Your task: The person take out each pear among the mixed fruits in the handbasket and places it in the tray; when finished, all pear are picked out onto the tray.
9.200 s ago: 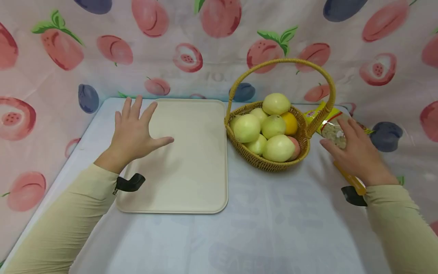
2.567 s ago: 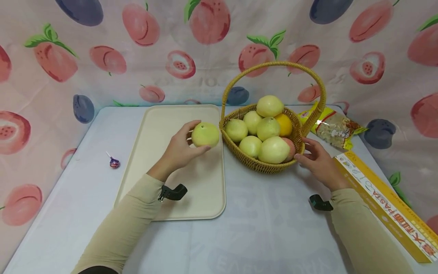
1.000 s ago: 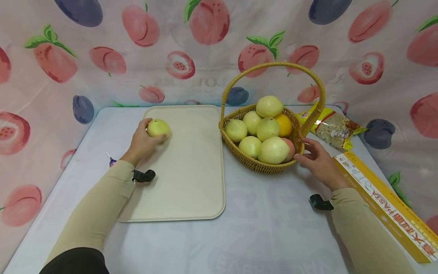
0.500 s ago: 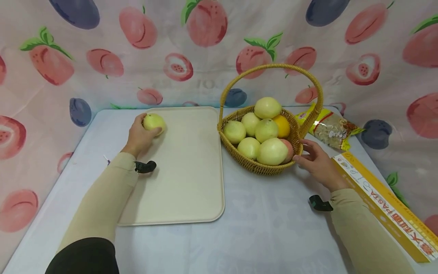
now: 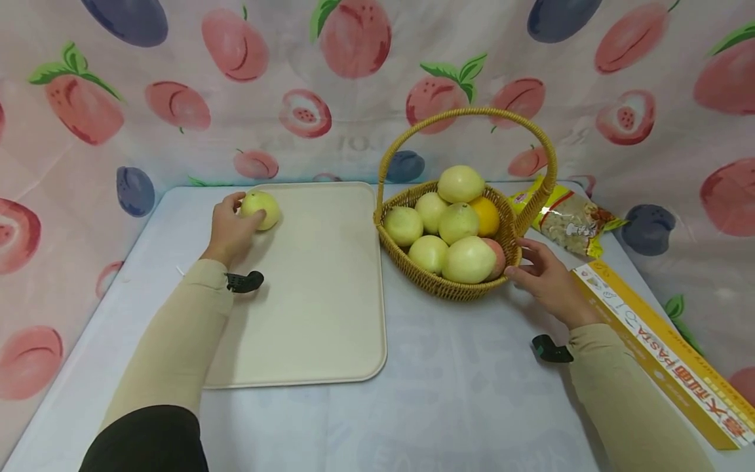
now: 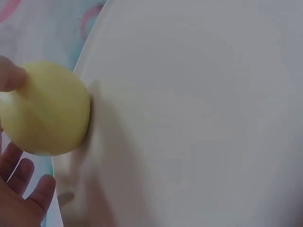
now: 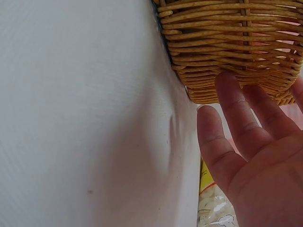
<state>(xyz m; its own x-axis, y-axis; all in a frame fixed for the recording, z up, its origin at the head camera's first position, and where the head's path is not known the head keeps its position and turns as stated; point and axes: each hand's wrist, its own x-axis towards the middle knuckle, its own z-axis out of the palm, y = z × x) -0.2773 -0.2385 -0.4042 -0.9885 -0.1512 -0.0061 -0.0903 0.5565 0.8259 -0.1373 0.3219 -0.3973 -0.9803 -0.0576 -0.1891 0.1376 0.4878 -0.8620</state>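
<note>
Pale-green fruit is held by left fingers.

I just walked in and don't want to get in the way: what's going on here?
A person's left hand holds a pale green fruit at the far left corner of a beige tray. Their right hand touches the side of a wicker basket, which holds similar fruit plus an orange one and a reddish one. A yellow-edged bag and a pasta box lie on the right.
</note>
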